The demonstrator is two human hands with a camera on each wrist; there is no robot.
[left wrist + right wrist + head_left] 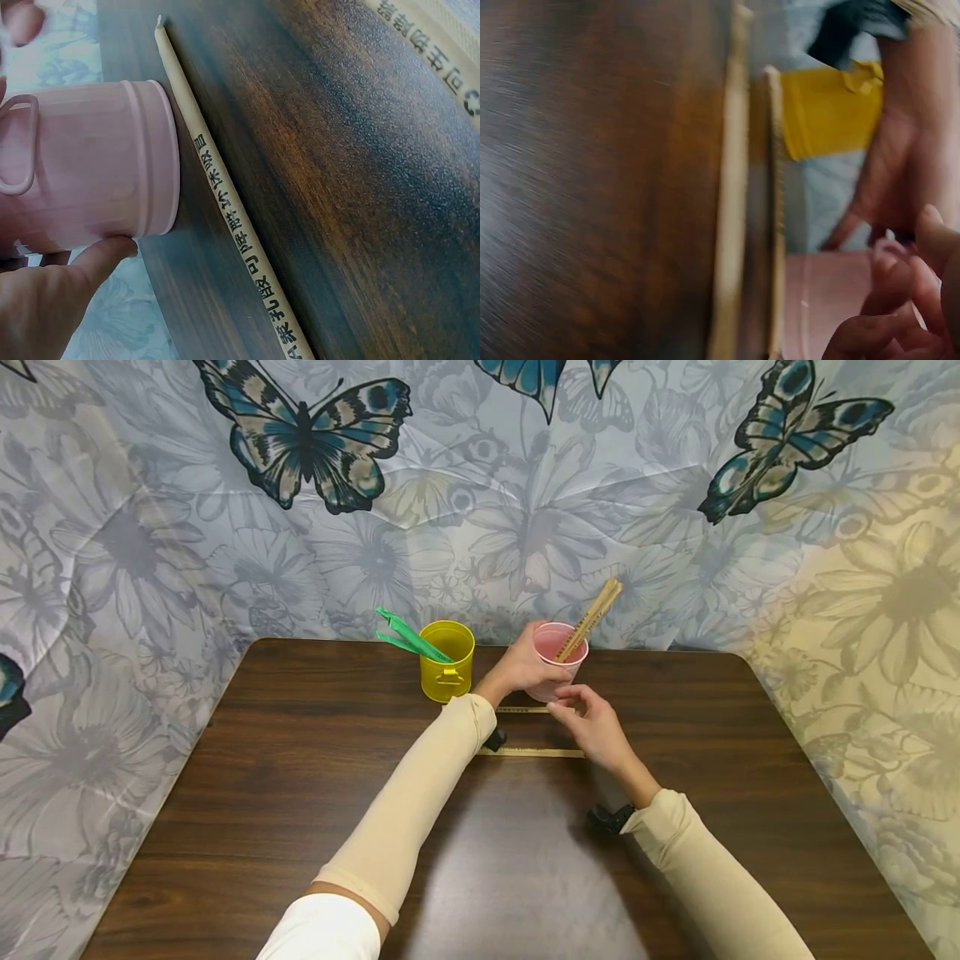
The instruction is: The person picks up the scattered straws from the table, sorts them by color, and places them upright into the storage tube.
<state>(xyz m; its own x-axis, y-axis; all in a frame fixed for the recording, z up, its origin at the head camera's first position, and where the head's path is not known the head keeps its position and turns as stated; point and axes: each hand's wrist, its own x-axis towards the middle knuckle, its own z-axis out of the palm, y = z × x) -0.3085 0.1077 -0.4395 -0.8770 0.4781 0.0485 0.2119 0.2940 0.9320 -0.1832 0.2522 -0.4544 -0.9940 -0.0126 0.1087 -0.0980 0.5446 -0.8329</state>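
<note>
My left hand (521, 664) grips a small pink bucket (82, 165) by its side, the thumb along the wall near its base. Several straws in brown printed wrappers (592, 620) lean out of that bucket to the right. Close in front of the bucket is my right hand (594, 727), its fingers loosely bent around nothing, near the bucket's small handle (31, 142). Two more wrapped straws lie crosswise on the table: the farther straw (232, 217) is right by the bucket's base, the nearer straw (532, 752) closer to me.
Left of the pink bucket stands a yellow bucket (447, 681) with green wrapped sticks (412, 637) leaning out leftward. Both buckets are near the back edge of the dark wooden table (300, 793). A butterfly-print cloth (540, 527) hangs right behind it.
</note>
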